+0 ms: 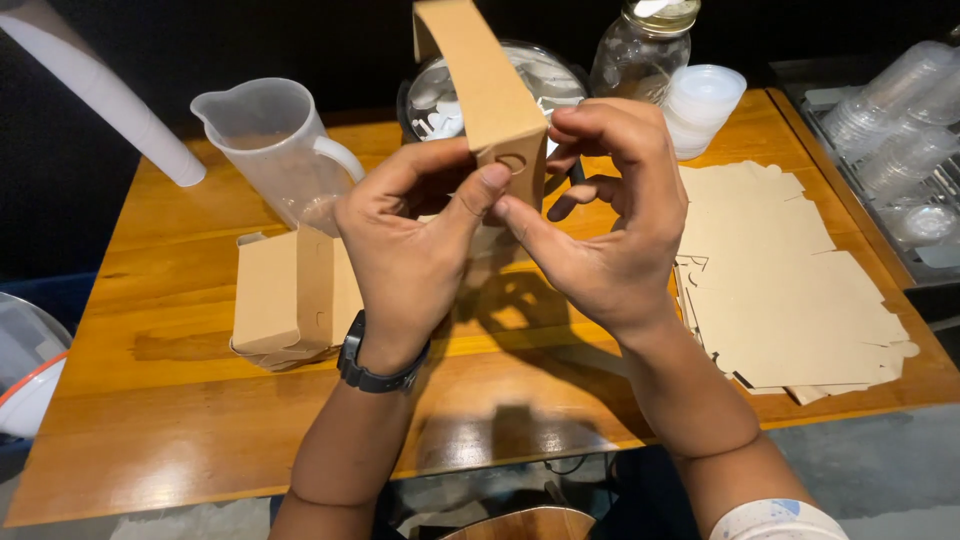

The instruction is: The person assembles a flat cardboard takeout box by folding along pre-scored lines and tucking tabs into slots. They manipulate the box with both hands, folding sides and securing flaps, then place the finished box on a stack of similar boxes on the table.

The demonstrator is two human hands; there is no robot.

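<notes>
A brown cardboard box blank (480,80), partly folded, stands upright above the wooden table (180,300), held between both hands. My left hand (410,250) wears a black wristwatch and presses its thumb on the blank's lower corner near a small cut tab. My right hand (610,220) pinches the same corner from the right, fingers curled over its edge. A folded cardboard box (285,295) lies on the table left of my left hand. A stack of flat cardboard blanks (790,280) lies to the right of my right hand.
A clear plastic measuring jug (275,145) stands at the back left. A round container of white pieces (440,95), a glass jar (645,50) and stacked white lids (705,100) sit behind the hands. Clear plastic cups (900,130) fill a rack at far right. A white tube (100,85) leans at upper left.
</notes>
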